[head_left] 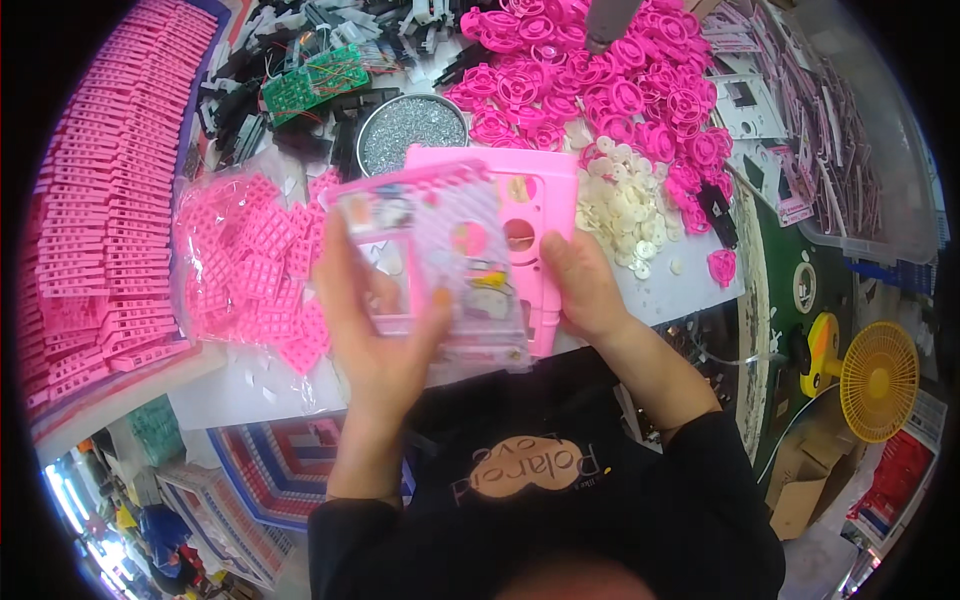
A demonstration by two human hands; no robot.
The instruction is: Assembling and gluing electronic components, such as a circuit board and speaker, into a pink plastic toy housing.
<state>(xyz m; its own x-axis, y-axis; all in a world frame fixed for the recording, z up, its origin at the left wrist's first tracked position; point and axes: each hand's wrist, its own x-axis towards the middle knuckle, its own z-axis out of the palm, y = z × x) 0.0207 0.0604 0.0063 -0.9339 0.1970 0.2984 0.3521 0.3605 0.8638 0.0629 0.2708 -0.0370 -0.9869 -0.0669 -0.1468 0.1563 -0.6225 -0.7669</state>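
Note:
My left hand (372, 345) grips a printed panel (440, 215), slightly smeared by motion, with a window cut out and pictures on a striped ground. The panel overlaps the left side of a pink plastic casing (560, 185) with round holes. My right hand (585, 285) is closed on the casing's right edge. Both pieces are held above the white table, near its front edge. Whether panel and casing touch I cannot tell.
Stacked pink strips (110, 210) fill the left side, beside a clear bag of pink keypads (240, 240). A round tin of small silver pieces (412, 135), a green circuit board (315, 82), pink ringed parts (600, 85), cream discs (625, 200) and printed cards (750, 105) lie beyond. A yellow fan (878, 380) stands right.

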